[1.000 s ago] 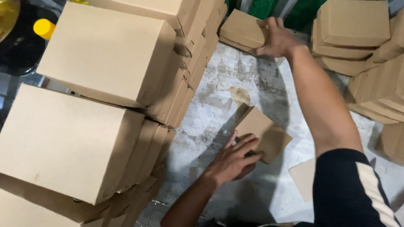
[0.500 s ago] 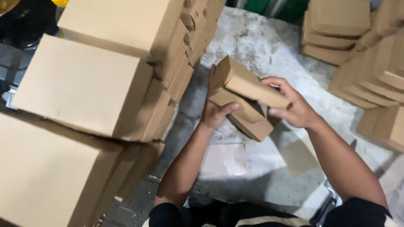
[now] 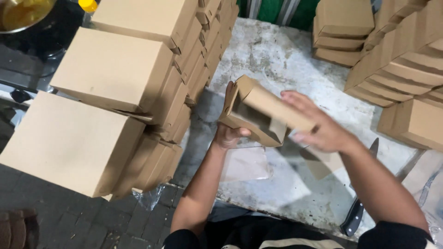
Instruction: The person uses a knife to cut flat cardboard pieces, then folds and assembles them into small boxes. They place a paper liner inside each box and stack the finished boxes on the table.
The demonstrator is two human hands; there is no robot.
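I am looking down on tall stacks of flat brown cardboard boxes (image 3: 110,74) that are filling the left side, their edges overhanging a worn grey concrete tabletop (image 3: 286,60). More stacks of the same folded brown boxes (image 3: 397,60) are crowding the table's far right corner, so the open room is a bare strip running down the middle, and both hands are working above it.

The half-folded brown cardboard box (image 3: 258,113) is hanging in the air over that strip, tilted, with its open side facing down toward me and one flap sticking out at its near end. My left hand (image 3: 228,133) is gripping it from below at its left end, fingers curled closed around the lower edge. My right hand (image 3: 318,127) is lying spread across the top panel; it is motion-blurred, so I think the fingers are only pressing flat rather than clamping, but I cannot tell for sure.

Beneath the box, loose flat cardboard pieces (image 3: 244,163) are lying on the table. A black-handled knife (image 3: 357,207) is resting at the near right edge, close by my right forearm.
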